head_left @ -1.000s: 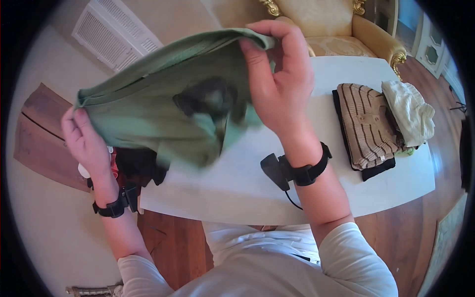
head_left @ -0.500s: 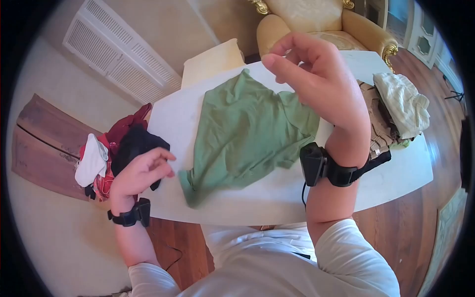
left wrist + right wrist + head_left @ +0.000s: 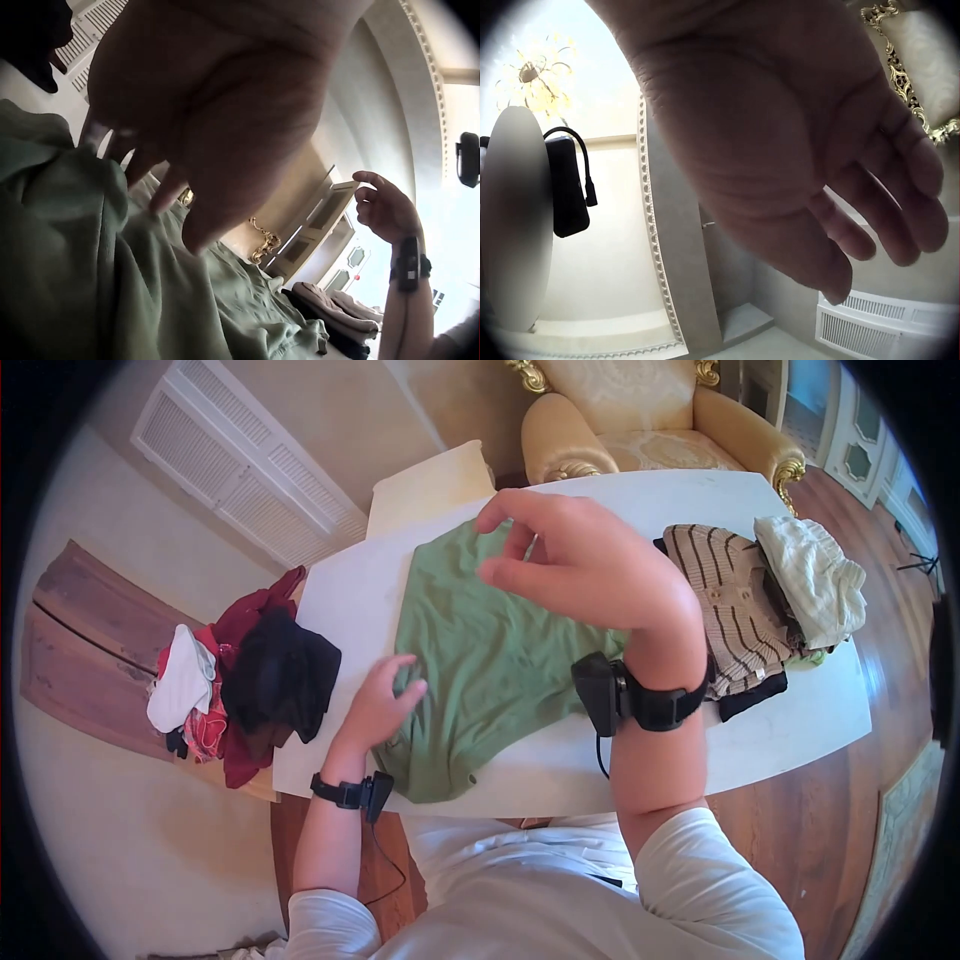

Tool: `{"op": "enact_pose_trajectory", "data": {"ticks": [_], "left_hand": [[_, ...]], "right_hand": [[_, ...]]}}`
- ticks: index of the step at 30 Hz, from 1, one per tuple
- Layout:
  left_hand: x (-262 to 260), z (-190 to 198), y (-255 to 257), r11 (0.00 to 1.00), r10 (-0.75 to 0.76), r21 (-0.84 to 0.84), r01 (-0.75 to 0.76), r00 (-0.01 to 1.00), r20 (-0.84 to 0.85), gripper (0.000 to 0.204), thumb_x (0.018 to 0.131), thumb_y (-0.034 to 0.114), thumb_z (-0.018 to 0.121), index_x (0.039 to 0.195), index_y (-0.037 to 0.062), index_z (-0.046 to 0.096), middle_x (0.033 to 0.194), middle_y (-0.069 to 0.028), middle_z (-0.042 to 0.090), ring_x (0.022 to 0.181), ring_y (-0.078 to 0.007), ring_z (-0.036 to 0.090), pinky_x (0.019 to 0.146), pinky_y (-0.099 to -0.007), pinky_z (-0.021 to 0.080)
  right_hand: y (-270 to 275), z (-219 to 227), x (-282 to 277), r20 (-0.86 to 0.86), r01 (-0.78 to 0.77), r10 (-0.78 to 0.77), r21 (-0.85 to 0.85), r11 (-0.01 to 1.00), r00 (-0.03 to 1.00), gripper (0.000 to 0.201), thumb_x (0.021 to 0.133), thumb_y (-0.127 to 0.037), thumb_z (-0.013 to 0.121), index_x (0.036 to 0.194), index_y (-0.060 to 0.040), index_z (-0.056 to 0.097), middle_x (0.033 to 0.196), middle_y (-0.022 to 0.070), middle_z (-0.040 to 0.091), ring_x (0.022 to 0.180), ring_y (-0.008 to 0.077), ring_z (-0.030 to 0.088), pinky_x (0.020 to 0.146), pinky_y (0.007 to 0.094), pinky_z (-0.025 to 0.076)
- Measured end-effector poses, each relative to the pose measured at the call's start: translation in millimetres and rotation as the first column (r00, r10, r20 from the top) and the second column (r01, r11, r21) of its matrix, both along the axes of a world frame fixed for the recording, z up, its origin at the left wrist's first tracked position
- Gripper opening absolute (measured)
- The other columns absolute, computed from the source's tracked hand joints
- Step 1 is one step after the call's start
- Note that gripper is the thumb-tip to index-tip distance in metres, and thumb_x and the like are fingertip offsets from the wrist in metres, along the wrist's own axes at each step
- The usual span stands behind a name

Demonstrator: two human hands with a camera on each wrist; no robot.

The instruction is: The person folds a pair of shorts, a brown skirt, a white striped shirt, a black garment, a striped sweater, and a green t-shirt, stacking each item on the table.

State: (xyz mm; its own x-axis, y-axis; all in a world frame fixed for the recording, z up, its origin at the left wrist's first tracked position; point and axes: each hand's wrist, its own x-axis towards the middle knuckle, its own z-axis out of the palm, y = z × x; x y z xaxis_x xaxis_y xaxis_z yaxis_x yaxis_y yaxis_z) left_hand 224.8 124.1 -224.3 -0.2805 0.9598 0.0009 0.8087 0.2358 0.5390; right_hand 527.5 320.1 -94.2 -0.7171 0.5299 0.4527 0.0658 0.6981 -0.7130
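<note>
A green shirt point(image 3: 475, 650) lies spread and wrinkled on the white table point(image 3: 330, 610). At its left edge is my left hand point(image 3: 378, 705), fingers reaching over the cloth with the thumb apart. From the left wrist view, the palm of that hand point(image 3: 217, 105) hangs close above green folds point(image 3: 165, 292), and nothing is gripped. My right hand point(image 3: 590, 555) hovers over the upper right part of the shirt, its fingers loosely bent and holding nothing. The right wrist view shows this hand point(image 3: 780, 142) in the air, and the part of the shirt beneath it is hidden in the head view.
On the right stands a stack with a striped brown knit point(image 3: 730, 600) and white cloth point(image 3: 815, 575). A heap at the left table end holds a black garment point(image 3: 285, 670), a dark red one point(image 3: 265, 605) and a white piece point(image 3: 180, 685). A gold armchair point(image 3: 650, 430) stands behind.
The green shirt, held up by both hands a second ago, has been let go onto the table. My left hand has moved right to its edge; my right hand has come lower, over the cloth.
</note>
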Motion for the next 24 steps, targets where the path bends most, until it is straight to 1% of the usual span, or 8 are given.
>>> {"op": "enact_pose_trajectory", "data": {"ticks": [2,5,8,11,14,17,20,24], "left_hand": [[-22,-16,9,0.978,0.182,0.058,-0.199,0.959,0.218,0.051,0.098,0.029,0.071,0.134,-0.0045,0.059,0.129,-0.0204,0.065,0.118,-0.0302,0.066,0.103,-0.0384,0.052],[-43,-33,12,0.938,0.305,0.048,-0.344,0.882,0.359,0.042,0.099,0.029,0.071,0.127,-0.0023,0.063,0.115,-0.0123,0.069,0.102,-0.0217,0.069,0.091,-0.0333,0.054],[-49,-32,16,0.911,0.408,-0.136,-0.389,0.807,0.427,0.04,0.101,0.034,0.071,0.123,0.0017,0.065,0.109,-0.0074,0.071,0.096,-0.0175,0.067,0.087,-0.0311,0.053],[-56,-20,22,0.869,0.474,-0.421,-0.262,0.688,0.549,0.041,0.102,0.039,0.068,0.123,0.0043,0.066,0.111,-0.0067,0.071,0.096,-0.0171,0.067,0.086,-0.0313,0.053],[-50,-16,30,0.919,0.392,-0.341,-0.197,0.556,0.733,0.035,0.106,0.037,0.062,0.122,0.006,0.067,0.112,-0.0059,0.072,0.095,-0.0177,0.068,0.088,-0.0323,0.054],[-39,-9,34,0.977,0.177,-0.15,-0.153,0.179,0.968,0.029,0.109,0.028,0.057,0.124,0.0051,0.067,0.112,-0.0073,0.073,0.096,-0.0193,0.07,0.093,-0.0347,0.056],[-41,-19,41,0.988,0.096,-0.067,-0.141,0.214,0.972,0.03,0.11,0.025,0.053,0.128,0.0036,0.065,0.115,-0.0087,0.073,0.1,-0.0205,0.072,0.097,-0.038,0.057],[-60,-43,49,0.968,0.215,-0.164,-0.188,0.295,0.931,0.038,0.11,0.029,0.054,0.135,0.002,0.063,0.124,-0.0109,0.072,0.107,-0.0213,0.072,0.097,-0.0401,0.059]], "right_hand": [[10,-10,-12,0.051,-0.033,0.031,0.037,0.999,0.998,0.037,0.091,-0.025,0.075,0.118,-0.0017,0.067,0.086,0.0113,0.072,0.072,0.024,0.068,0.064,0.0364,0.052],[19,-32,-35,0.127,-0.062,0.058,0.021,0.998,0.99,0.043,0.09,-0.028,0.075,0.122,-0.0015,0.066,0.095,0.0157,0.075,0.087,0.0341,0.073,0.077,0.0421,0.056],[29,-63,-70,0.261,-0.065,0.056,0.024,0.998,0.964,0.047,0.089,-0.03,0.076,0.125,-0.0021,0.065,0.112,0.0199,0.073,0.107,0.0374,0.07,0.09,0.0449,0.056],[31,-101,-104,0.37,-0.03,0.015,0.034,0.999,0.929,0.049,0.088,-0.03,0.077,0.127,-0.002,0.065,0.127,0.0229,0.068,0.12,0.0382,0.065,0.099,0.0455,0.053],[40,-149,-130,0.297,0.066,-0.08,0.056,0.996,0.952,0.05,0.088,-0.029,0.077,0.128,-0.0018,0.065,0.135,0.0234,0.063,0.124,0.0379,0.062,0.103,0.0451,0.051],[56,-191,-141,-0.014,0.199,-0.2,-0.043,0.979,0.98,0.044,0.089,-0.025,0.076,0.124,-0.0001,0.066,0.124,0.0214,0.069,0.115,0.0361,0.068,0.099,0.0437,0.054],[69,-201,-141,-0.134,0.245,-0.291,-0.285,0.927,0.947,0.035,0.09,-0.021,0.075,0.117,0.0008,0.068,0.109,0.0179,0.075,0.101,0.0321,0.073,0.091,0.0404,0.058],[71,-204,-144,-0.194,0.275,-0.357,-0.351,0.895,0.914,0.027,0.091,-0.018,0.074,0.109,0.0011,0.069,0.098,0.0156,0.077,0.09,0.0273,0.075,0.083,0.037,0.06]]}}
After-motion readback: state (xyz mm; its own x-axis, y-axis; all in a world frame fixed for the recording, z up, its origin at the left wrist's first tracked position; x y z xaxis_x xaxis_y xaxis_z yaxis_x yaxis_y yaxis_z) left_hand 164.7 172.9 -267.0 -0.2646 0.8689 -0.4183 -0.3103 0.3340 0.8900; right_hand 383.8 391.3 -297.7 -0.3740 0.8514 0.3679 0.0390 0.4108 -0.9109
